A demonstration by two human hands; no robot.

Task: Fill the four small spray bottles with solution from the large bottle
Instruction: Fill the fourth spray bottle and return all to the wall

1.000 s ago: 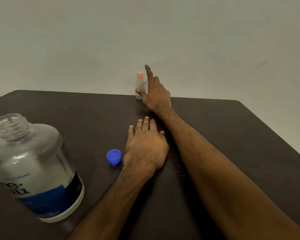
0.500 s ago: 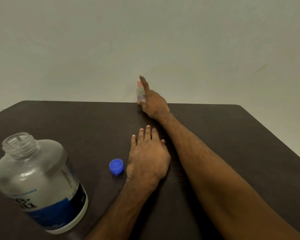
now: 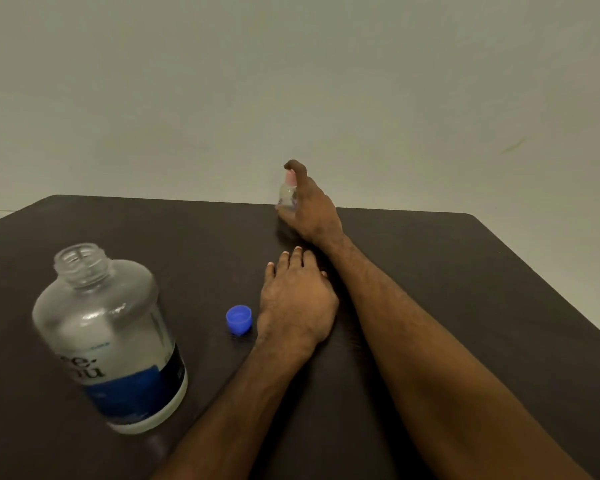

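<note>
Dim, flat light here: the wall (image 3: pixel 291 81) reads a murky grey-green and the dark bench (image 3: pixel 465 271) soaks up nearly everything, leaving a faint sheen by the forearms and a soft, edgeless shadow beside the left hand (image 3: pixel 295 303). Bright glints sit on the shoulder of the big bottle (image 3: pixel 108 337), so the light seems to come from above, and its frosted sides glow pale. Out at the far edge the small bottle (image 3: pixel 287 195) and the right hand (image 3: pixel 312 216) look smeared and soft, and the wide lens bows the bench's far edge.
</note>
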